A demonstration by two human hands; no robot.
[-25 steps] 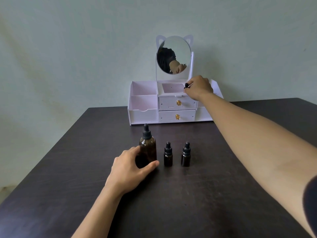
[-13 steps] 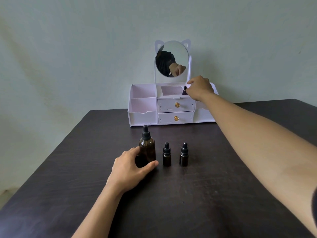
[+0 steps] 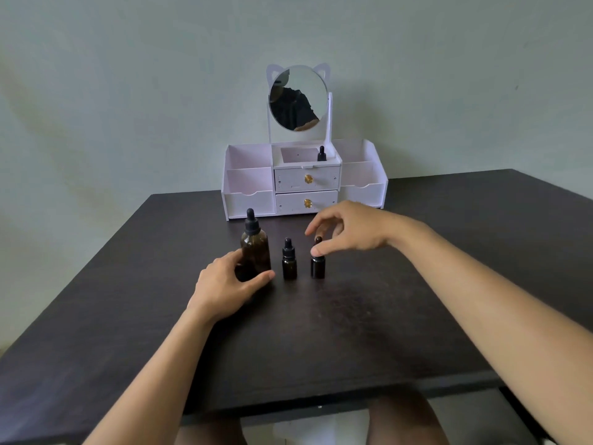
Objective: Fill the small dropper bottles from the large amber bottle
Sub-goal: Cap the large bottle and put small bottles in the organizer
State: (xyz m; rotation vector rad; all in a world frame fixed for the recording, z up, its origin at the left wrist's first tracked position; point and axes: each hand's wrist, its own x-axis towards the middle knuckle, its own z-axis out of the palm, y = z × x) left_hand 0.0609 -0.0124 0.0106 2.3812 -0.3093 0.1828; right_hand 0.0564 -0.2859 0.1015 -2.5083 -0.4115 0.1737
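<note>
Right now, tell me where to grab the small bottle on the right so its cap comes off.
Take the small bottle by its black dropper cap, from above, thumb and forefinger on either side. It stands upright with the cap as its narrow top, and the right hand is already over it, fingertips around the bulb. The middle bottle stands close on its left, so a side approach looks cramped.

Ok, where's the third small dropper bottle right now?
Head view: the third small dropper bottle stands upright in the white organizer, in its top middle compartment at the right end, below the mirror.
</note>
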